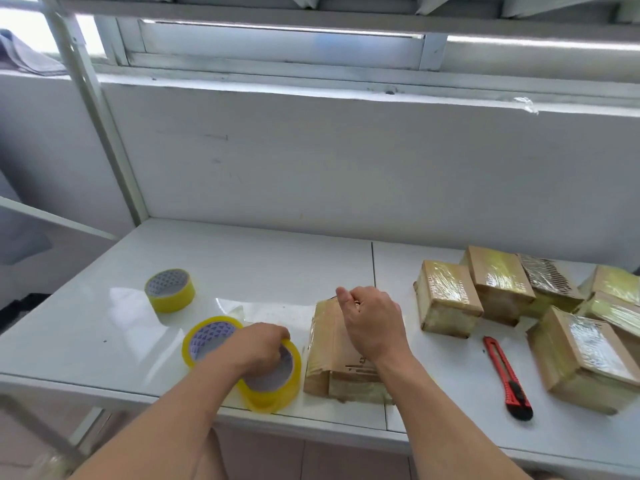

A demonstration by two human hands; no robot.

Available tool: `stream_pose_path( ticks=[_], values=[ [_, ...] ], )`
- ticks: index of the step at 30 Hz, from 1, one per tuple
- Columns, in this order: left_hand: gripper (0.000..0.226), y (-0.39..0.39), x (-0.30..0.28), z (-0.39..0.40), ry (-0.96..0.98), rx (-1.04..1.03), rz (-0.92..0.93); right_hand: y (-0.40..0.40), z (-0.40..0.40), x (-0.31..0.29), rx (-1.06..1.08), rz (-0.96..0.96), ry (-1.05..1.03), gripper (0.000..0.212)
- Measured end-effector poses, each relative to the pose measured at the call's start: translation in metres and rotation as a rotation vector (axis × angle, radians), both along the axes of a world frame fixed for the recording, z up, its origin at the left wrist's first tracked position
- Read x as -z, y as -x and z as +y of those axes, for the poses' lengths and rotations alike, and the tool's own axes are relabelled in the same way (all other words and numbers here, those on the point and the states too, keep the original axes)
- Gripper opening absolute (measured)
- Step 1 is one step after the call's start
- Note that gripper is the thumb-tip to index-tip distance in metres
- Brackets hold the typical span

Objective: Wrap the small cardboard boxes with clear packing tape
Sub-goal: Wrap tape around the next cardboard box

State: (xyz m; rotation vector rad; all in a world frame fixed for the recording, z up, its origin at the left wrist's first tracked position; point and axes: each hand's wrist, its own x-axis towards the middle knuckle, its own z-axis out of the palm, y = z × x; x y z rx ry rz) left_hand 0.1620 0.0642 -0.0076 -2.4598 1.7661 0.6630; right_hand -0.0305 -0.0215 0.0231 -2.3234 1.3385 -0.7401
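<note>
Box in hand (341, 355) lies flat near the front edge of the white table (86, 327); all places here are given from this box. Right hand (372, 325) rests on its top, fingers loosely curled toward the far end; whether they pinch a tape end cannot be told. Just left of the box, left hand (261, 348) curls round the rim of a yellow-edged tape roll (273, 389), fingers hooked into the core. A second roll (207, 337) sits just beyond that one, a third (169, 291) further left and back. To the right, a red utility knife (507, 377); past it, a pile of taped boxes (450, 299). Judgement: the box looks light and fairly stiff, its glossy wrap slippery, so hold it by the edges or press flat on top while pulling tape. The tape likely clings and creases easily. Dark print marks the near face; unreadable. No brand legible.
</note>
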Motion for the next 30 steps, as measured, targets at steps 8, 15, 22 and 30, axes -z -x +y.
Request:
stream_pose_path(
  ticks=[8, 15, 22, 30],
  values=[
    [0.014, -0.009, -0.046, 0.011, 0.371, -0.281, 0.470, 0.010, 0.031, -0.012, 0.010, -0.175, -0.189, 0.040],
    [0.022, 0.015, -0.079, -0.021, 0.651, -0.353, 0.906, 0.005, 0.060, -0.032, -0.194, -0.461, -0.499, 0.046],
    [0.047, 0.040, -0.101, -0.056, 0.462, -0.225, 1.350, 0.027, 0.040, -0.046, -0.210, -0.795, -0.613, 0.047],
    [0.015, 0.073, -0.111, -0.095, 0.473, -0.240, 0.948, 0.036, 0.033, -0.059, -0.049, -0.743, -0.662, 0.037]
  ],
)
